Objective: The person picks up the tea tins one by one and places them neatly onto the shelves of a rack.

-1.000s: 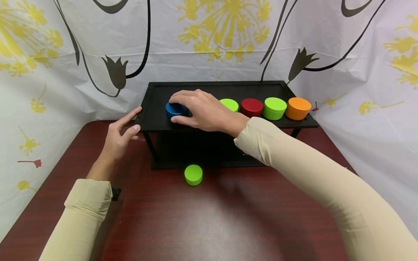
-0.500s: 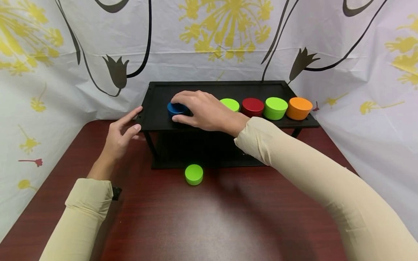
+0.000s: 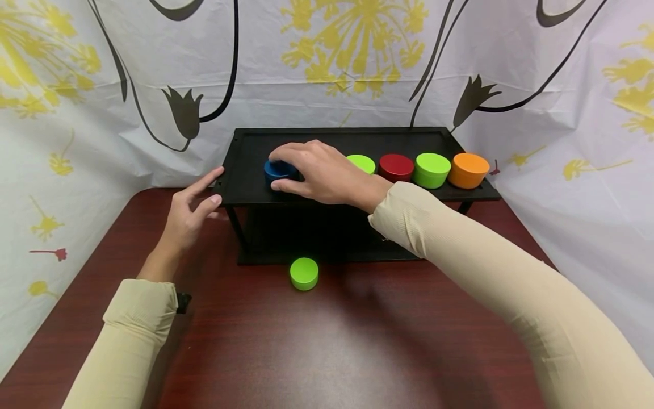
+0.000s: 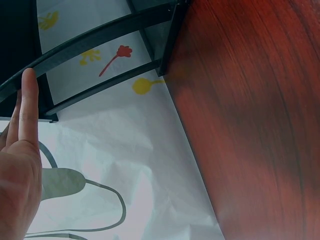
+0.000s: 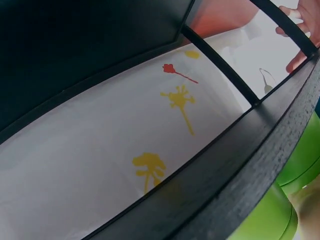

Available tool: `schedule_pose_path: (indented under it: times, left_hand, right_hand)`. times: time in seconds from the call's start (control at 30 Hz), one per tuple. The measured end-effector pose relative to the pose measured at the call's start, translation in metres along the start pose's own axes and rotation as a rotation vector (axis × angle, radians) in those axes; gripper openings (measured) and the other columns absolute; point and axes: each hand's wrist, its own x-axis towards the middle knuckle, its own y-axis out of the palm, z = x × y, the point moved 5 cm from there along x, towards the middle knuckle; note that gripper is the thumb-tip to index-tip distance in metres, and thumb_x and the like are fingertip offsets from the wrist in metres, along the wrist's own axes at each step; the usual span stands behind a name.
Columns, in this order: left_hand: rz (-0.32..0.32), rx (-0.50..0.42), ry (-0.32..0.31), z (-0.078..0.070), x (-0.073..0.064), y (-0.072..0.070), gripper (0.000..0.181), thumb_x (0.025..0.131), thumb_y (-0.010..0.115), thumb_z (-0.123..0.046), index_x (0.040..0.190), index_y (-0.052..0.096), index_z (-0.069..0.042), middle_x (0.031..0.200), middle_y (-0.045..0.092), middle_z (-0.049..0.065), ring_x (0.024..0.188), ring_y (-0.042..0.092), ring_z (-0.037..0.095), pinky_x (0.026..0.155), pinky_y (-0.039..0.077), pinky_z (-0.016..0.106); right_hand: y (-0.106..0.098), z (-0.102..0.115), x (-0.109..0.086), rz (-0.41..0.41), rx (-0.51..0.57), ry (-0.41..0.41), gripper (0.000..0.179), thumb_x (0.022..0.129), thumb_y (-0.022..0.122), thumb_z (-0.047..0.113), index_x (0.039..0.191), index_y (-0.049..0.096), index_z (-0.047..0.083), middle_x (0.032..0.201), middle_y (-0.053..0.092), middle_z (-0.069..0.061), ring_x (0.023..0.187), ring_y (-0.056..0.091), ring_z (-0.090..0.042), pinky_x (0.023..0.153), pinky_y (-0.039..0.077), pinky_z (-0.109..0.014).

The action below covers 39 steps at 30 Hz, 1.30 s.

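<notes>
My right hand (image 3: 327, 175) reaches over the top of a black two-tier shelf (image 3: 337, 136) and grips a round blue tin (image 3: 278, 170) near the front left, thumb on the near side. The hand covers the tin's right part. Fingers of my left hand (image 3: 185, 218), fairly straight, touch the shelf's left end; in the left wrist view a fingertip (image 4: 30, 75) meets the black rail (image 4: 100, 40). Right of my right hand stand a partly hidden green tin (image 3: 361, 163), a red tin (image 3: 395, 167), another green tin (image 3: 431, 170) and an orange tin (image 3: 467, 170).
One more green tin (image 3: 304, 274) sits on the dark red wooden table (image 3: 327, 352), in front of the shelf. A white patterned curtain (image 3: 327, 102) hangs behind and at both sides. In the right wrist view, green tins (image 5: 265, 220) show past the shelf's rim.
The blue tin and my right hand have shifted very slightly to the right along the shelf. My left hand stays at the shelf's left end. The other tins keep their places.
</notes>
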Motion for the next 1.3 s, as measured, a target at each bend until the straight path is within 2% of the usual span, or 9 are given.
schedule_pose_path:
  times: [0.2, 0.4, 0.63, 0.83, 0.97, 1.3]
  left_hand:
    - [0.005, -0.018, 0.001, 0.001, 0.0, 0.002, 0.048, 0.095, 0.052, -0.002, 0.143, 0.054, -0.007, 0.146, 0.052, 0.015, 0.084, 0.066, 0.01, 0.066, 0.058, 0.022]
    - [0.004, -0.013, 0.0, 0.001, 0.0, 0.002, 0.048, 0.095, 0.052, -0.003, 0.143, 0.054, -0.007, 0.146, 0.051, 0.016, 0.091, 0.067, 0.008, 0.067, 0.058, 0.021]
    - [0.006, 0.009, -0.006, 0.0, -0.001, 0.001, 0.048, 0.096, 0.052, -0.003, 0.144, 0.053, -0.007, 0.147, 0.05, 0.015, 0.091, 0.067, 0.007, 0.068, 0.058, 0.021]
    - [0.007, -0.015, -0.003, 0.0, -0.001, 0.001, 0.048, 0.096, 0.052, -0.003, 0.144, 0.053, -0.007, 0.146, 0.051, 0.015, 0.093, 0.067, 0.008, 0.067, 0.058, 0.022]
    - [0.007, 0.01, -0.002, 0.0, 0.0, 0.001, 0.048, 0.096, 0.052, -0.003, 0.144, 0.053, -0.008, 0.146, 0.052, 0.013, 0.091, 0.067, 0.007, 0.068, 0.058, 0.02]
    - [-0.001, 0.018, -0.015, -0.001, -0.001, 0.0, 0.048, 0.096, 0.053, -0.005, 0.144, 0.054, -0.009, 0.145, 0.052, 0.013, 0.1, 0.066, 0.008, 0.069, 0.058, 0.02]
  right_hand:
    - [-0.01, 0.001, -0.005, -0.036, -0.005, 0.007, 0.054, 0.097, 0.062, 0.042, 0.14, 0.056, 0.009, 0.142, 0.056, -0.005, 0.131, 0.049, -0.016, 0.112, 0.033, -0.039]
    - [-0.017, 0.007, -0.014, -0.046, -0.008, -0.011, 0.055, 0.097, 0.062, 0.043, 0.141, 0.055, 0.011, 0.143, 0.054, -0.003, 0.133, 0.047, -0.014, 0.113, 0.032, -0.039]
    - [-0.02, 0.018, -0.031, -0.104, 0.017, -0.101, 0.052, 0.096, 0.065, 0.04, 0.138, 0.058, 0.008, 0.14, 0.056, -0.006, 0.13, 0.05, -0.018, 0.111, 0.033, -0.04]
    - [-0.018, 0.026, -0.045, -0.136, 0.033, -0.162, 0.051, 0.094, 0.069, 0.036, 0.135, 0.061, 0.006, 0.137, 0.059, -0.008, 0.127, 0.053, -0.021, 0.109, 0.036, -0.039]
    - [-0.013, 0.03, -0.051, -0.159, 0.041, -0.199, 0.049, 0.093, 0.071, 0.034, 0.132, 0.063, 0.005, 0.134, 0.061, -0.009, 0.125, 0.054, -0.021, 0.108, 0.037, -0.039]
    - [0.0, 0.038, -0.066, -0.171, 0.062, -0.266, 0.048, 0.092, 0.072, 0.035, 0.13, 0.064, 0.006, 0.131, 0.062, -0.008, 0.123, 0.055, -0.021, 0.106, 0.041, -0.039]
